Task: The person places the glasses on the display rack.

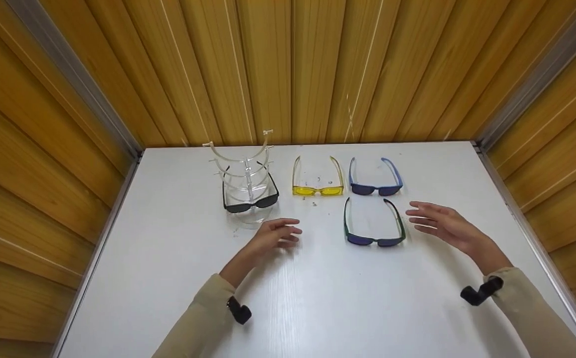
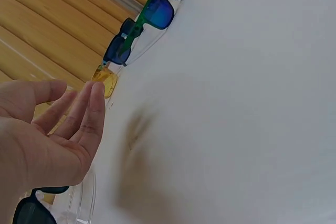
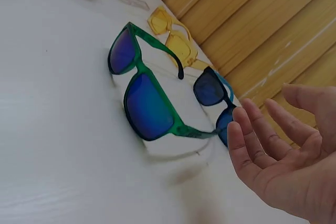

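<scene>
In the head view my left hand (image 1: 274,235) hovers over the table just in front of the clear display stand (image 1: 249,181), fingers loosely extended and holding nothing. Black sunglasses (image 1: 252,205) sit low on that stand. My right hand (image 1: 444,226) is held in the air to the right of the green-framed sunglasses (image 1: 374,241), its fingers relaxed and nothing in them. Those green sunglasses have blue mirrored lenses (image 3: 149,106) and stand with temples unfolded toward the back. Behind them are blue sunglasses (image 1: 377,190) with dark lenses, and yellow glasses (image 1: 317,191) to their left.
The white table (image 1: 297,308) is bounded by a wood-look panel wall (image 1: 312,69) at the back and similar panels at both sides, with metal posts at the corners. Small specks (image 1: 314,204) lie near the yellow glasses. Black wrist cameras (image 1: 239,311) are strapped over both sleeves.
</scene>
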Tool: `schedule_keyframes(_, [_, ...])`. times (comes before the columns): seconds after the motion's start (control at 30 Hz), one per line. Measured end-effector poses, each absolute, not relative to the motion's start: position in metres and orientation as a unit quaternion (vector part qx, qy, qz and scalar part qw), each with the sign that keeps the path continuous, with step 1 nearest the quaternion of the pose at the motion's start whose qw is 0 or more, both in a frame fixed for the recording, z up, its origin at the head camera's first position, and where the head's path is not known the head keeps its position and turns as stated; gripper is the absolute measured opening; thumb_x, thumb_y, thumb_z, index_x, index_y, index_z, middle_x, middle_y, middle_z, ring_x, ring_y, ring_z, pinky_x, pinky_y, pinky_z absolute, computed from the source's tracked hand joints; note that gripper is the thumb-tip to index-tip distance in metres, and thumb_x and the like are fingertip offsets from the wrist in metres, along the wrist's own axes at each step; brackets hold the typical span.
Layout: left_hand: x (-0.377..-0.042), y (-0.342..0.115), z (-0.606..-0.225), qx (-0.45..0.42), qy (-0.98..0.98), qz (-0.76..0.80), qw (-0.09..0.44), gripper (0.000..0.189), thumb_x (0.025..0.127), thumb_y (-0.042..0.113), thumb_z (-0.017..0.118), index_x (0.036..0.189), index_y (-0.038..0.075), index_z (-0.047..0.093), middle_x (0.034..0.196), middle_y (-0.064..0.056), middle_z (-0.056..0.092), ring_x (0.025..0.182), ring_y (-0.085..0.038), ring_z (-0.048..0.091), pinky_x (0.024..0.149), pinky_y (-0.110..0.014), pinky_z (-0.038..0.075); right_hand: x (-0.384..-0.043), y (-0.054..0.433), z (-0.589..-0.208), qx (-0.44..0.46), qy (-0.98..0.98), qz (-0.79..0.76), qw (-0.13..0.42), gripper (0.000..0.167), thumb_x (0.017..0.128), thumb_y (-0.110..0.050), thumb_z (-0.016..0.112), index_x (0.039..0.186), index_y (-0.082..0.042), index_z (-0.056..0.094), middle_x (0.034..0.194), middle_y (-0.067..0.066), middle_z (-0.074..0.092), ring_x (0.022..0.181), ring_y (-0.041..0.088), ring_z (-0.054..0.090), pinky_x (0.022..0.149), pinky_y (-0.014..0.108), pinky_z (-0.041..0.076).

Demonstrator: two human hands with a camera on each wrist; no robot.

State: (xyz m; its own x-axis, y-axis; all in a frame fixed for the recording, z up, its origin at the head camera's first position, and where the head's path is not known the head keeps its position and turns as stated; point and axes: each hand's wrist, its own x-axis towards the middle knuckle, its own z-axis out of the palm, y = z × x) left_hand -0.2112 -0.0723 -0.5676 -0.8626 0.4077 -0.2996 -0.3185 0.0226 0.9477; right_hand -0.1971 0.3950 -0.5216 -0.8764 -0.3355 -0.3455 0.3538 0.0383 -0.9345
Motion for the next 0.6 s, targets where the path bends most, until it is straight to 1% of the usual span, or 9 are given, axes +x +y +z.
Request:
schedule_keyframes(0.1, [-0.212,-0.058,-0.568,0.036,0.661,0.697,0.274,0.041,0.103,0.012,0.058,0.141,-0.004,0.056,0.122,-0.019,0.073,0.109,-0.032,0.073,0.102,-0.048,0.057,-0.190,0.408,-0.529,0.026,0.663,-0.705,0.249,0.027,0.109,-0.024,0.049,0.131,-0.027,0.065,0.128,-0.009,0.071,0.120,0.006,0.066,0.102,0.023,0.055])
schedule_keyframes(0.23, [-0.216,-0.041,-0.569,0.036,0.663,0.693,0.282,0.041,0.103,0.011,0.057,0.141,-0.001,0.057,0.125,-0.018,0.072,0.107,-0.026,0.073,0.100,-0.045,0.059,-0.187,0.417,-0.539,0.042,0.643,-0.722,0.251,0.026,0.109,-0.021,0.050,0.126,-0.029,0.068,0.128,-0.007,0.072,0.119,0.007,0.066,0.102,0.023,0.055])
schedule_keyframes(0.27, [-0.217,-0.037,-0.569,0.038,0.660,0.694,0.283,0.041,0.103,0.011,0.057,0.142,0.000,0.056,0.127,-0.020,0.071,0.108,-0.026,0.073,0.100,-0.044,0.059,-0.186,0.418,-0.542,0.043,0.641,-0.725,0.249,0.026,0.109,-0.020,0.050,0.125,-0.028,0.068,0.127,-0.006,0.072,0.119,0.008,0.067,0.102,0.023,0.055])
schedule_keyframes(0.33, [-0.219,-0.027,-0.570,0.041,0.655,0.698,0.287,0.043,0.103,0.010,0.057,0.144,-0.001,0.054,0.131,-0.023,0.068,0.110,-0.027,0.072,0.101,-0.042,0.059,-0.185,0.419,-0.547,0.045,0.638,-0.728,0.247,0.028,0.109,-0.019,0.050,0.131,-0.023,0.066,0.128,-0.005,0.072,0.119,0.008,0.067,0.103,0.024,0.055])
schedule_keyframes(0.4, [-0.220,-0.016,-0.572,0.039,0.646,0.704,0.293,0.045,0.103,0.010,0.057,0.146,-0.001,0.051,0.136,-0.025,0.064,0.115,-0.030,0.070,0.102,-0.041,0.058,-0.184,0.418,-0.552,0.044,0.640,-0.726,0.248,0.034,0.109,-0.017,0.050,0.142,-0.016,0.059,0.129,-0.004,0.071,0.120,0.008,0.067,0.103,0.024,0.055])
schedule_keyframes(0.43, [-0.221,-0.011,-0.574,0.039,0.642,0.706,0.296,0.046,0.103,0.009,0.058,0.147,-0.001,0.050,0.138,-0.025,0.063,0.117,-0.031,0.069,0.103,-0.040,0.057,-0.184,0.417,-0.555,0.046,0.640,-0.725,0.249,0.040,0.109,-0.017,0.050,0.148,-0.011,0.053,0.130,-0.003,0.071,0.120,0.008,0.067,0.104,0.024,0.055])
schedule_keyframes(0.5, [-0.224,0.000,-0.577,0.029,0.634,0.711,0.303,0.049,0.102,0.010,0.059,0.149,0.000,0.048,0.140,-0.025,0.061,0.121,-0.032,0.067,0.104,-0.040,0.057,-0.184,0.414,-0.559,0.051,0.635,-0.727,0.256,0.053,0.108,-0.016,0.051,0.157,-0.003,0.035,0.132,-0.002,0.070,0.121,0.009,0.067,0.106,0.026,0.053])
schedule_keyframes(0.57, [-0.226,0.012,-0.579,0.020,0.629,0.714,0.307,0.052,0.101,0.009,0.061,0.150,0.002,0.047,0.142,-0.023,0.060,0.124,-0.033,0.066,0.105,-0.039,0.056,-0.186,0.410,-0.562,0.060,0.626,-0.730,0.266,0.063,0.108,-0.014,0.051,0.161,0.002,0.021,0.133,-0.001,0.070,0.123,0.010,0.066,0.109,0.028,0.052])
schedule_keyframes(0.6, [-0.228,0.017,-0.580,0.017,0.627,0.715,0.308,0.053,0.100,0.009,0.062,0.151,0.003,0.047,0.142,-0.022,0.060,0.124,-0.033,0.065,0.105,-0.038,0.056,-0.187,0.408,-0.563,0.066,0.621,-0.733,0.268,0.066,0.108,-0.014,0.052,0.161,0.003,0.017,0.133,-0.001,0.070,0.123,0.010,0.066,0.110,0.030,0.051])
